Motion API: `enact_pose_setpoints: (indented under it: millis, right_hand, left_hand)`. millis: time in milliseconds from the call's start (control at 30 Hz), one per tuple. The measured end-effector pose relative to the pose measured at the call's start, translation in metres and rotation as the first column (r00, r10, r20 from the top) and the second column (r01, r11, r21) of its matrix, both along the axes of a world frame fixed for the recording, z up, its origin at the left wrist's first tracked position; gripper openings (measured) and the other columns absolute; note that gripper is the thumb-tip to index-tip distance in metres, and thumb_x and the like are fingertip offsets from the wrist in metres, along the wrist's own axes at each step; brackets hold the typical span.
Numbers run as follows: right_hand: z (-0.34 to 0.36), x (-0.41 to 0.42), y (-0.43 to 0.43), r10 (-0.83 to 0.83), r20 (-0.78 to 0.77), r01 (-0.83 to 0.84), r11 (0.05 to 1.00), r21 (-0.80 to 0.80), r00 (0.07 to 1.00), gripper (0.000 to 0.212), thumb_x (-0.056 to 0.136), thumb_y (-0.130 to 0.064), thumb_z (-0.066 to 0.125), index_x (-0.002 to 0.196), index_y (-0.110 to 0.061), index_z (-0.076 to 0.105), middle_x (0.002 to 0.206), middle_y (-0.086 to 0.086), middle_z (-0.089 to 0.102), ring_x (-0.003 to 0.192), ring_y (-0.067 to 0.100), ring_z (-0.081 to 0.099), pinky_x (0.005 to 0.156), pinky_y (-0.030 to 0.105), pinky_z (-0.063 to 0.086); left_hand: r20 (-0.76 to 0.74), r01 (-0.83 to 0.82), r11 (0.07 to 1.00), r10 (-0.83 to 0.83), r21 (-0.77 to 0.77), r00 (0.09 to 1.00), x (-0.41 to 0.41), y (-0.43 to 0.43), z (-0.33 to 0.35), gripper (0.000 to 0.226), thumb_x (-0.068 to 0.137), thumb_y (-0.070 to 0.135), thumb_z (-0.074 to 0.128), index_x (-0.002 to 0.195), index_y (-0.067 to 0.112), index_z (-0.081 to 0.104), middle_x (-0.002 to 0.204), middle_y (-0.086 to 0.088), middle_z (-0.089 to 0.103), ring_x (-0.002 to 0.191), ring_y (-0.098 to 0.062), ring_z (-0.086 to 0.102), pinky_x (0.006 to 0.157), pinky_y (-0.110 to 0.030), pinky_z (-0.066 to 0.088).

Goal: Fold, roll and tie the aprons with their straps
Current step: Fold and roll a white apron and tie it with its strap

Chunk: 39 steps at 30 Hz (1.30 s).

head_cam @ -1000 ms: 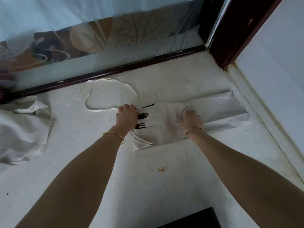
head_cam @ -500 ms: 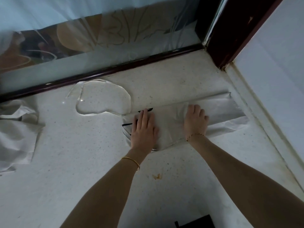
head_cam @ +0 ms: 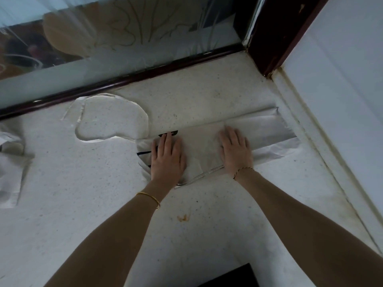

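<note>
Folded apron (head_cam: 202,147) flat under left grip (head_cam: 167,157) and right grip (head_cam: 235,151), both spread, palms down.

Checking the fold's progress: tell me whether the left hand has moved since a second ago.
Yes. The left hand has shifted right, nearer the line of the orange floor stain, and now presses flat on the apron.

black print (head_cam: 172,132): lying mostly hidden under the left hand (head_cam: 167,160)
cloth pile (head_cam: 10,168): running off the picture's left edge
</note>
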State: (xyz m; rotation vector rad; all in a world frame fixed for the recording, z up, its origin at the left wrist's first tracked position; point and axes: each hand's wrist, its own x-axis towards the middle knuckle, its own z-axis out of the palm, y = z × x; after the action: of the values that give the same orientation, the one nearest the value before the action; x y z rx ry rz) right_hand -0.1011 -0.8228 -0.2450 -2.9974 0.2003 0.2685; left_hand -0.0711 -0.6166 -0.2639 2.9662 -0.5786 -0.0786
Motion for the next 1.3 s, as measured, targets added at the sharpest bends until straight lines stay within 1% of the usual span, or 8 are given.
enact_pose_setpoints:
  millis: [133,300,500,733,833,933,1067,1300]
  right_hand:
    - [0.013,-0.003,-0.036,-0.304,0.12,0.302,0.953,0.039,0.945,0.055,0.095,-0.022,0.048,0.145,-0.01,0.029,0.154,0.015,0.023,0.142,0.034,0.019,0.113,0.049,0.021]
    - [0.02,-0.007,-0.09,-0.678,-0.041,0.677,0.735,-0.025,0.734,0.059,0.093,-0.031,0.046,0.144,-0.013,0.021,0.148,0.017,0.024,0.136,0.034,0.024,0.107,0.052,0.029]
    - [0.026,-0.006,-0.114,-0.754,-0.111,0.757,0.653,-0.02,0.648,0.049,0.091,-0.031,0.049,0.133,-0.009,0.035,0.131,0.015,0.042,0.12,0.034,0.039,0.09,0.043,0.038]
    - [0.033,-0.001,-0.13,-0.854,-0.226,0.883,0.445,0.15,0.469,0.034,0.078,-0.029,0.058,0.107,-0.012,0.052,0.098,0.006,0.057,0.111,0.029,0.047,0.083,0.039,0.044]
    - [0.042,0.001,-0.133,-0.859,-0.269,0.87,0.324,0.371,0.435,0.014,0.074,-0.014,0.053,0.087,-0.01,0.057,0.077,0.005,0.054,0.086,0.026,0.054,0.059,0.028,0.044]
    - [0.054,0.001,-0.124,-0.858,-0.108,0.769,0.386,0.509,0.502,0.019,0.076,-0.001,0.044,0.084,-0.013,0.056,0.074,0.001,0.049,0.07,0.02,0.046,0.046,0.022,0.029]
    - [0.064,-0.008,-0.099,-0.777,0.13,0.652,0.595,0.47,0.616,0.026,0.086,-0.006,0.044,0.104,-0.017,0.058,0.105,0.0,0.05,0.073,0.015,0.044,0.055,0.025,0.034]
    - [0.064,-0.017,-0.103,-0.754,0.167,0.573,0.605,0.553,0.635,0.022,0.087,-0.009,0.049,0.103,-0.018,0.061,0.1,0.0,0.057,0.076,0.012,0.045,0.052,0.018,0.03]
  left_hand:
    - [0.026,0.143,0.988,-0.141,-0.064,0.99,0.004,-0.041,0.013,0.053,0.093,0.032,0.03,0.131,0.001,0.051,0.139,-0.018,0.047,0.13,-0.035,0.043,0.108,-0.053,0.034]
    - [-0.062,0.232,0.973,-0.232,-0.018,0.971,0.003,-0.094,0.012,0.061,0.093,0.037,0.027,0.135,-0.004,0.046,0.142,-0.022,0.044,0.133,-0.035,0.04,0.107,-0.052,0.035]
    - [-0.188,0.27,0.947,-0.238,0.172,0.953,-0.002,-0.105,0.005,0.074,0.091,0.05,0.002,0.149,0.006,-0.01,0.157,-0.015,-0.015,0.145,-0.03,-0.013,0.116,-0.051,-0.008]
    - [-0.219,0.283,0.941,-0.241,0.187,0.945,0.001,-0.107,0.008,0.083,0.086,0.063,0.006,0.151,0.012,-0.004,0.157,-0.014,-0.013,0.145,-0.033,-0.012,0.115,-0.055,-0.004]
    - [-0.205,0.28,0.944,-0.244,0.172,0.948,0.003,-0.108,0.013,0.083,0.09,0.066,0.02,0.151,0.013,0.0,0.158,-0.013,-0.009,0.145,-0.032,-0.007,0.115,-0.054,0.001]
    - [-0.22,0.259,0.953,-0.221,0.159,0.95,0.007,-0.11,0.019,0.084,0.087,0.068,0.034,0.15,0.017,0.011,0.158,-0.009,0.001,0.143,-0.032,0.004,0.114,-0.052,0.009]
    - [-0.202,0.176,0.983,-0.163,0.048,0.966,0.024,-0.128,0.048,0.064,0.085,0.053,0.051,0.137,0.018,0.037,0.147,-0.006,0.028,0.132,-0.03,0.026,0.105,-0.043,0.025]
    - [-0.118,0.32,0.86,-0.394,-0.397,0.912,0.063,-0.215,0.094,0.047,0.093,0.002,0.045,0.139,0.012,0.042,0.133,-0.014,0.042,0.117,-0.028,0.045,0.096,-0.039,0.044]
